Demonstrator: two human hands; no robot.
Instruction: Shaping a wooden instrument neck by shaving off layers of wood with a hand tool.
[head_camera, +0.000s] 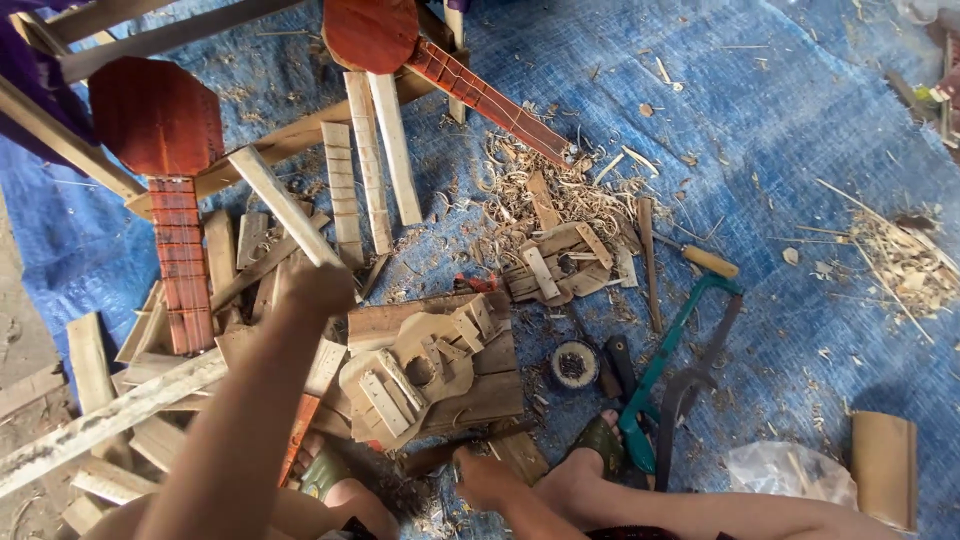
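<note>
The left hand (318, 285) is raised over the middle-left of the scene, its grip closed around the lower end of a pale wooden strip (282, 205) that slants up and to the left. The right hand (482, 478) sits low at the near edge, fingers curled around a dark tool handle (440, 456), though blur hides what the tool is. Just beyond it lies a pale, unfinished instrument body (420, 365) with a round sound hole, resting on a wooden board (495, 385). 2 red-brown small guitars (160, 130) lie far left and far centre. To the right, on the blue tarp (800, 130), a green-framed saw (665, 375) lies beside a bare foot.
</note>
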